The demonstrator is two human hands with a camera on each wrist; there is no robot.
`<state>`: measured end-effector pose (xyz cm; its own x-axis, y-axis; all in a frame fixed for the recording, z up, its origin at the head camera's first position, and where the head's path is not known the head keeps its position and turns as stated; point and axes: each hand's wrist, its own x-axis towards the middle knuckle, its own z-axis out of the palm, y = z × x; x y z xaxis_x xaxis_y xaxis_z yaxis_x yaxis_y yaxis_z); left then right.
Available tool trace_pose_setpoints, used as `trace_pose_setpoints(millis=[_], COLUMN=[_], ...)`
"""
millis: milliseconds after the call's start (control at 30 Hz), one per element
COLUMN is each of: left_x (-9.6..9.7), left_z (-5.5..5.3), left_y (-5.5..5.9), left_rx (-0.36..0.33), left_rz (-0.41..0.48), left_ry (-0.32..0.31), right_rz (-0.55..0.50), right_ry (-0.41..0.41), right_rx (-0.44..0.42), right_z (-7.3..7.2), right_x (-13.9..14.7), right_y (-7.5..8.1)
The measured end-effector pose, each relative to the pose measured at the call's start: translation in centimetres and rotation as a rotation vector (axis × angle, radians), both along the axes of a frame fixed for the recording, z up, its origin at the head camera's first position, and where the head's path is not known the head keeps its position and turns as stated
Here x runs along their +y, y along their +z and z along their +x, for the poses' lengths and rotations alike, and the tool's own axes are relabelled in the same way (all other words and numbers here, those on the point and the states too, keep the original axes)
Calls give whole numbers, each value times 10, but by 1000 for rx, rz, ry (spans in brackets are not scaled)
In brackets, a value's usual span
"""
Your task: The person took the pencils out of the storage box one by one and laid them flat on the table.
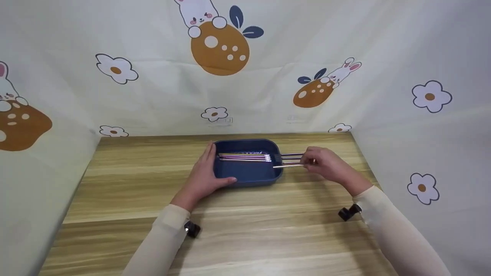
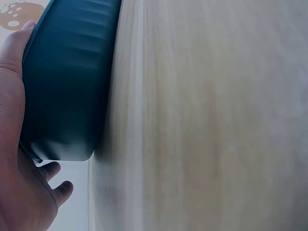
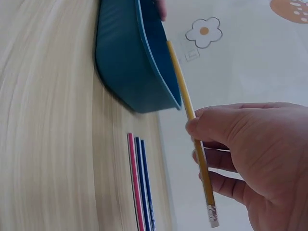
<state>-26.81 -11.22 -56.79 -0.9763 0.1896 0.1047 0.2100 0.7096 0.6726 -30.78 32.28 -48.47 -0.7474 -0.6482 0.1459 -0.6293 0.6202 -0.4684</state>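
Observation:
A dark blue plastic box (image 1: 245,173) stands on the table, with several pencils (image 1: 241,157) side by side inside it. My left hand (image 1: 201,172) grips the box's left end, thumb over the near rim and fingers along the end wall. At the other end, my right hand (image 1: 326,165) pinches a yellow pencil (image 3: 180,79) between thumb and fingers; its tip reaches over the box's right rim. Below that hand, a pink pencil (image 3: 135,180) and two blue pencils (image 3: 142,180) lie on the table beside the box.
The wood-grain table (image 1: 245,237) ends at a pale printed cloth (image 1: 161,96) that hangs behind it and along both sides. Each sleeve carries a small black camera, one on the left cuff (image 1: 193,229) and one on the right (image 1: 349,212).

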Motion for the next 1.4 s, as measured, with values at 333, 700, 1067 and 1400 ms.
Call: trace_pose_setpoints(millis=[333, 700, 1067, 1400], left_x=[0, 0, 0, 0], left_z=[1, 0, 0, 0], left_y=[1, 1, 1, 1], left_rx=[2, 1, 1, -6], left_rz=[4, 23, 24, 16], left_ry=[-2, -6, -9, -3], right_rz=[17, 32, 7, -18], right_ry=[-41, -102, -118, -118], right_rx=[-19, -74, -57, -65], right_z=[1, 0, -3, -10], right_x=[15, 34, 42, 44], right_y=[2, 2, -3, -19])
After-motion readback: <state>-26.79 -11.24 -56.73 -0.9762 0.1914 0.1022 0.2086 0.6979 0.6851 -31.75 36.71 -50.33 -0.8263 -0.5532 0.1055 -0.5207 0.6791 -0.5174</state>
